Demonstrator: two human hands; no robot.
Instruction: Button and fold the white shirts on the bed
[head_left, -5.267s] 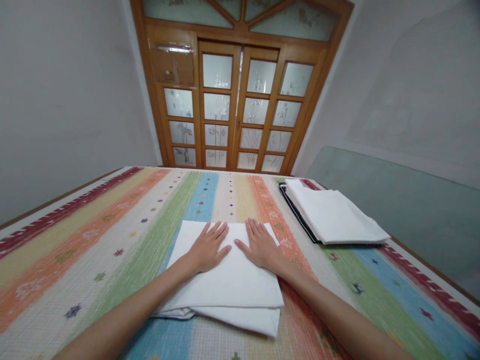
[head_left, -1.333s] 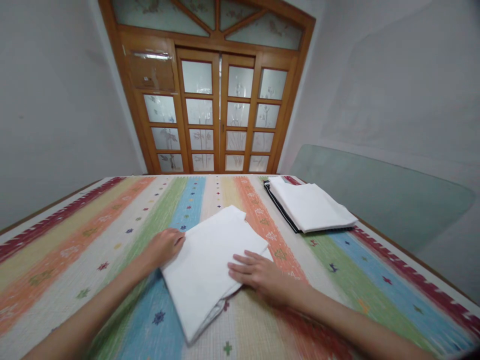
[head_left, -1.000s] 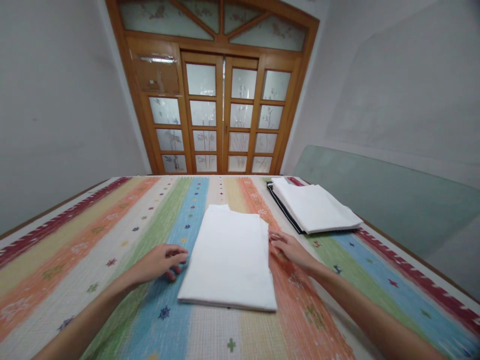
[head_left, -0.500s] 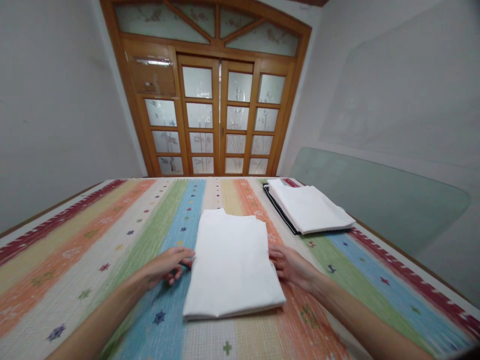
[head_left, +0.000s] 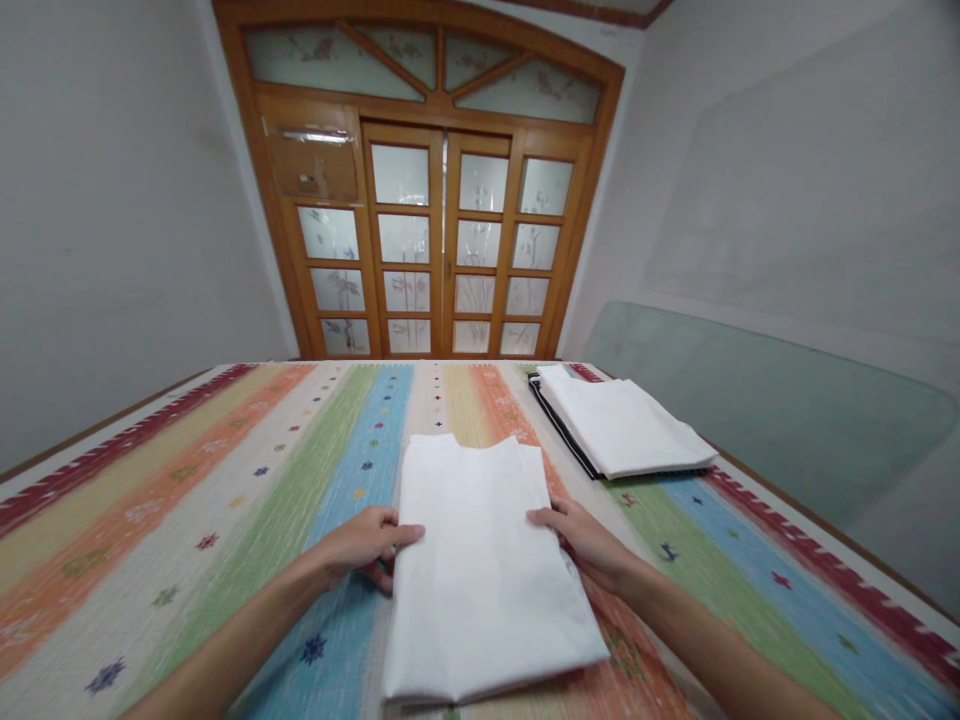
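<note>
A folded white cloth (head_left: 480,560) is held just above the striped bedspread (head_left: 225,500), its near edge raised toward me. My left hand (head_left: 367,550) grips its left edge, thumb on top and fingers curled beneath. On the opposite edge my right hand (head_left: 581,540) holds the same way, thumb on the fabric and fingers under it. A stack of folded cloths (head_left: 622,425), white on top with a dark one below, lies at the bed's far right.
A wooden double door with frosted glass panes (head_left: 435,260) stands beyond the bed. A pale green panel (head_left: 750,400) leans along the right wall. Plain grey wall runs on the left.
Both hands have gone from beside the flat cloth to gripping its two side edges. The cloth has lifted off the bedspread and come closer to me.
</note>
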